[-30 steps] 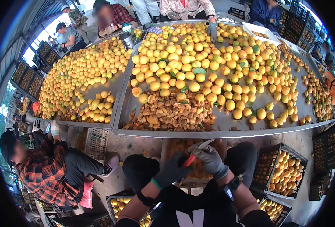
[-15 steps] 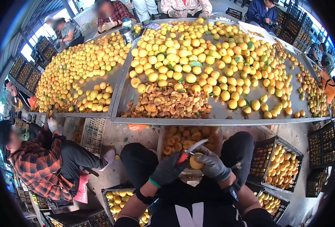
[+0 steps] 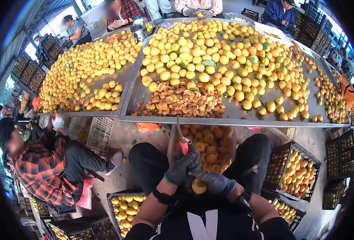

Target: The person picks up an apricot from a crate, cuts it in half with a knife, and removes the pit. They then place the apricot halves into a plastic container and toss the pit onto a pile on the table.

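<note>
My left hand (image 3: 182,165), in a dark glove, is wrapped round the red handle of a knife (image 3: 184,147), whose blade points up toward the table edge. Close beside it, my right hand (image 3: 215,182), in a grey glove, has its fingers pressed against a yellow fruit (image 3: 199,186) just below my left hand. Part of the fruit is hidden by the glove. Beyond my hands, a crate of cut fruit (image 3: 213,150) stands between my knees. A heap of brown fruit pieces (image 3: 181,101) lies at the near edge of the metal table (image 3: 241,121).
Whole yellow fruit (image 3: 209,52) covers much of the table. Black crates of fruit stand at the right (image 3: 299,172) and lower left (image 3: 125,210). A person in a plaid shirt (image 3: 45,172) sits at the left. Several people work across the table.
My left hand has turned so the blade points up instead of sideways. Both hands have come closer together, and my right hand has moved lower with the fruit. The view has shifted slightly.
</note>
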The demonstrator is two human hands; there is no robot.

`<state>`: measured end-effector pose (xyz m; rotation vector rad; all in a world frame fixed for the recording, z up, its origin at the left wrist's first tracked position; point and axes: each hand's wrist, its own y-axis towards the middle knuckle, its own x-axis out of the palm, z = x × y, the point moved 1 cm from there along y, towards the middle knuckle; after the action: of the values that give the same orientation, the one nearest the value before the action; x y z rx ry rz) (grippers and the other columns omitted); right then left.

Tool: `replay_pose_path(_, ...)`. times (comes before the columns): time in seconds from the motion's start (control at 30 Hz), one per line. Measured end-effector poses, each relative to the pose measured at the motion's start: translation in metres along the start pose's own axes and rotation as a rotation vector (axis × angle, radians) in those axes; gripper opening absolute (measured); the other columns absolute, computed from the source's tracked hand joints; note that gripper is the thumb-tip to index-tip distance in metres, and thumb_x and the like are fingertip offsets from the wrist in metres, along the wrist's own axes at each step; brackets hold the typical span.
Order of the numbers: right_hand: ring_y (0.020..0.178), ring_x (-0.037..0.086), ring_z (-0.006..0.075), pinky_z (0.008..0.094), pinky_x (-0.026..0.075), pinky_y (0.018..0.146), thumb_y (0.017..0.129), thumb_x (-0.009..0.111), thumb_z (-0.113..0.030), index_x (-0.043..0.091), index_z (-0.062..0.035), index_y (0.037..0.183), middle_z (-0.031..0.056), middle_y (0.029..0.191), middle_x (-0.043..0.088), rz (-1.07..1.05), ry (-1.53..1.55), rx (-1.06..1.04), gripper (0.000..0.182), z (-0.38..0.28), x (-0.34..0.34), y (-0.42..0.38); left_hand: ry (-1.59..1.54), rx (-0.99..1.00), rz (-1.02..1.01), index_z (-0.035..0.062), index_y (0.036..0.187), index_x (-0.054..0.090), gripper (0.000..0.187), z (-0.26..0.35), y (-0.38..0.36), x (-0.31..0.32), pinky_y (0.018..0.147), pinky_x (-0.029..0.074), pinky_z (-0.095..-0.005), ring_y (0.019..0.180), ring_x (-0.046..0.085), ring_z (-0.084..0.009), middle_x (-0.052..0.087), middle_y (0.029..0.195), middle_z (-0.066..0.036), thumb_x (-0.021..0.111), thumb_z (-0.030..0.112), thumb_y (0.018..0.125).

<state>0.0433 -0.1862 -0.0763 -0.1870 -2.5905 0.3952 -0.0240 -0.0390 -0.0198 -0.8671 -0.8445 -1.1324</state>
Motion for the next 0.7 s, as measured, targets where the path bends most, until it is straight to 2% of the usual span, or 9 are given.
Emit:
replay_pose_path(0.07, 0.105, 0.057, 0.0169, 0.0282, 0.043, 0.094, 0.099, 0.042, -0.024, 0.057, 0.0008, 0.117, 0.0092, 0.115, 0.061, -0.058, 0.192, 0.07, 0.035, -0.014, 0.004, -0.002, 0.173, 0.125, -0.088, 0.0106, 0.093, 0.05, 0.014, 0.001, 0.004, 0.002, 0.046, 0.038, -0.0273, 0.05, 0.042, -0.014, 0.043, 0.062, -0.002, 0.062, 0.012, 0.086)
replay_pose_path(0.13, 0.104, 0.057, 0.0154, 0.0276, 0.043, 0.093, 0.099, 0.041, -0.024, 0.057, 0.0002, 0.117, 0.0078, 0.113, 0.062, -0.109, 0.388, 0.134, 0.034, -0.022, 0.011, -0.007, 0.182, 0.089, -0.107, 0.0105, 0.092, 0.051, 0.015, 0.002, 0.001, -0.001, 0.049, 0.04, -0.0296, 0.053, 0.045, -0.0164, 0.043, 0.062, -0.003, 0.063, 0.012, 0.084)
replay_pose_path(0.2, 0.104, 0.056, 0.0136, 0.0269, 0.042, 0.094, 0.098, 0.041, -0.023, 0.057, -0.0007, 0.118, 0.007, 0.113, 0.061, 0.101, -0.057, 0.056, 0.033, -0.026, 0.015, -0.009, 0.191, 0.051, -0.131, 0.0105, 0.09, 0.051, 0.016, 0.001, -0.001, -0.005, 0.052, 0.042, -0.0318, 0.056, 0.047, -0.0188, 0.044, 0.063, -0.004, 0.065, 0.012, 0.083)
replay_pose_path(0.33, 0.105, 0.054, 0.0123, 0.0262, 0.041, 0.095, 0.098, 0.043, -0.022, 0.057, -0.001, 0.118, 0.0064, 0.113, 0.06, 0.122, -0.277, -0.097, 0.033, -0.018, 0.02, -0.011, 0.195, 0.075, -0.111, 0.0099, 0.089, 0.051, 0.016, -0.003, -0.006, -0.01, 0.053, 0.042, -0.0338, 0.058, 0.051, -0.0222, 0.046, 0.064, -0.004, 0.065, 0.012, 0.082)
replay_pose_path(0.4, 0.106, 0.053, 0.0129, 0.0261, 0.039, 0.097, 0.097, 0.043, -0.019, 0.057, -0.0015, 0.118, 0.0062, 0.115, 0.059, 0.135, -0.16, 0.063, 0.031, -0.02, 0.023, -0.01, 0.193, 0.092, -0.088, 0.0098, 0.089, 0.051, 0.017, -0.003, -0.007, -0.005, 0.053, 0.043, -0.0344, 0.059, 0.052, -0.0232, 0.047, 0.065, -0.004, 0.066, 0.013, 0.082)
replay_pose_path(0.43, 0.106, 0.053, 0.0129, 0.0261, 0.039, 0.097, 0.097, 0.043, -0.019, 0.057, -0.0015, 0.118, 0.0062, 0.115, 0.059, 0.131, -0.156, 0.07, 0.031, -0.023, 0.023, -0.009, 0.242, 0.17, -0.148, 0.0093, 0.091, 0.053, 0.013, -0.001, -0.003, -0.001, 0.052, 0.041, -0.0311, 0.058, 0.049, -0.019, 0.046, 0.067, -0.003, 0.064, 0.013, 0.084)
replay_pose_path(0.5, 0.103, 0.054, 0.0136, 0.0259, 0.039, 0.096, 0.096, 0.042, -0.017, 0.056, -0.0003, 0.117, 0.0061, 0.112, 0.059, 0.208, 0.165, 0.042, 0.03, -0.028, 0.022, -0.007, 0.289, 0.248, -0.201, 0.0088, 0.092, 0.055, 0.011, 0.004, 0.001, 0.001, 0.051, 0.04, -0.0278, 0.058, 0.046, -0.0149, 0.046, 0.068, -0.002, 0.062, 0.013, 0.086)
replay_pose_path(0.57, 0.104, 0.054, 0.0152, 0.0271, 0.041, 0.095, 0.095, 0.044, -0.016, 0.055, 0.0002, 0.117, 0.0068, 0.111, 0.059, 0.168, 0.216, -0.019, 0.03, -0.019, 0.014, -0.004, 0.156, 0.283, 0.019, 0.0115, 0.092, 0.053, 0.018, 0.011, 0.0, -0.004, 0.045, 0.034, -0.0247, 0.048, 0.041, -0.0118, 0.043, 0.064, -0.001, 0.063, 0.026, 0.087)
replay_pose_path(0.7, 0.102, 0.057, 0.0194, 0.0309, 0.045, 0.093, 0.09, 0.053, -0.013, 0.048, -0.0003, 0.122, 0.0072, 0.108, 0.058, 0.141, 0.483, -0.02, 0.035, -0.03, 0.02, -0.015, 0.069, 0.371, 0.003, 0.012, 0.092, 0.054, 0.021, 0.013, -0.001, -0.008, 0.04, 0.029, -0.023, 0.042, 0.031, -0.0081, 0.041, 0.062, 0.002, 0.053, 0.033, 0.093)
